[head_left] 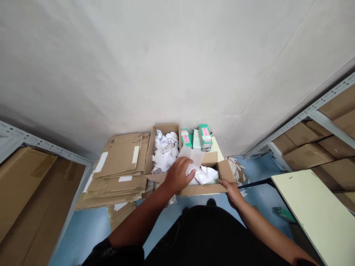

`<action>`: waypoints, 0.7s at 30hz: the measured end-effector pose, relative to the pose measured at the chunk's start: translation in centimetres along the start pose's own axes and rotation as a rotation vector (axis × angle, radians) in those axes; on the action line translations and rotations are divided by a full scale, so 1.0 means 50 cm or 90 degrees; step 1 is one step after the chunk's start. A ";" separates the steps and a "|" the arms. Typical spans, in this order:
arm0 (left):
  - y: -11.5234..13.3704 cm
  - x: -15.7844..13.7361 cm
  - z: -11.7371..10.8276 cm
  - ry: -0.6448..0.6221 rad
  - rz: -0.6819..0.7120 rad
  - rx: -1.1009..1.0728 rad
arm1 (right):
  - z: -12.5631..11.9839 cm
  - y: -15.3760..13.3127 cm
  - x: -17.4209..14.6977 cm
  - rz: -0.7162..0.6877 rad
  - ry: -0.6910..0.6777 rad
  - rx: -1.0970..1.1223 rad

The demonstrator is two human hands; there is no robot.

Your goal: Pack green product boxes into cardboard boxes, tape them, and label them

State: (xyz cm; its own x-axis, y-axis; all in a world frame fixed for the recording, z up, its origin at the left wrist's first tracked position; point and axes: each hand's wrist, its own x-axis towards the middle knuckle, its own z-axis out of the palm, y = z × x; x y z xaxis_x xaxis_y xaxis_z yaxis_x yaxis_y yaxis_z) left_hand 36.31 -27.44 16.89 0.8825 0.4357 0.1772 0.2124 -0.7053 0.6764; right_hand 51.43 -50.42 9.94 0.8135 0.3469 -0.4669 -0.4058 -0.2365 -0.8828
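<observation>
In front of me is an open cardboard box [203,190] with crumpled white paper [206,174] inside. My left hand [179,174] is over its left side, fingers curled on a thin, pale, see-through sheet [196,156] that stands up above the box. The thumb points down toward the crumpled paper. At the box's right front corner, my right hand [232,192] grips the cardboard wall, thumb at the rim. Left of this box stands a taller cardboard box [165,129] filled with crumpled white paper [166,153].
Green-and-pink small boxes [205,136] stand behind, near the wall. Flattened cardboard [118,155] is stacked at left. Shelves with cartons [307,155] flank both sides. A pale tabletop [318,210] juts in at right. White scraps [235,168] lie right of the open box.
</observation>
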 end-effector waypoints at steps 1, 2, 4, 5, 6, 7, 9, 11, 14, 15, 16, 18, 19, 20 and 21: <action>-0.007 0.006 -0.007 0.022 -0.007 0.041 | -0.002 0.001 0.000 -0.004 -0.005 0.001; -0.015 0.014 -0.011 0.031 -0.008 0.080 | -0.005 0.002 0.000 -0.007 -0.010 0.000; -0.033 0.034 -0.009 0.006 -0.007 0.130 | -0.010 0.003 -0.001 -0.012 -0.015 -0.006; -0.043 0.044 -0.005 -0.016 -0.009 0.141 | -0.013 0.004 -0.002 -0.015 -0.016 -0.009; -0.053 0.052 0.000 -0.032 -0.016 0.145 | -0.015 0.005 -0.002 -0.019 -0.017 -0.010; -0.063 0.058 0.004 -0.035 -0.025 0.144 | -0.018 0.006 -0.003 -0.023 -0.017 -0.007; -0.081 0.065 0.004 0.012 -0.044 0.132 | -0.022 0.010 -0.005 -0.033 -0.018 0.004; -0.102 0.071 -0.009 0.103 -0.065 0.120 | -0.027 0.015 -0.006 -0.033 -0.021 0.012; -0.143 0.089 -0.049 0.202 -0.135 0.136 | -0.037 0.025 -0.009 -0.030 -0.012 0.011; -0.160 0.097 -0.063 0.204 -0.169 0.148 | -0.041 0.028 -0.010 -0.029 -0.007 0.010; -0.177 0.104 -0.075 0.190 -0.208 0.163 | -0.046 0.031 -0.012 -0.030 -0.002 0.010; -0.207 0.111 -0.088 0.131 -0.285 0.201 | -0.058 0.034 -0.016 -0.033 0.002 0.015; -0.218 0.111 -0.090 0.104 -0.311 0.219 | -0.066 0.035 -0.018 -0.034 0.003 0.018; -0.225 0.108 -0.087 0.094 -0.323 0.234 | -0.076 0.036 -0.020 -0.037 0.006 0.020; -0.226 0.102 -0.081 0.100 -0.316 0.244 | -0.086 0.035 -0.022 -0.042 0.007 0.017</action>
State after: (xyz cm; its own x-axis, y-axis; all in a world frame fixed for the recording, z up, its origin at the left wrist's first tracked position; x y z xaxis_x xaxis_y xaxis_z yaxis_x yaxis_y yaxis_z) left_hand 36.71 -14.98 13.06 0.5755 0.8172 0.0308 0.7396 -0.5362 0.4068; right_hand 51.60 -55.12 9.12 0.8436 0.3508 -0.4064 -0.3612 -0.1892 -0.9131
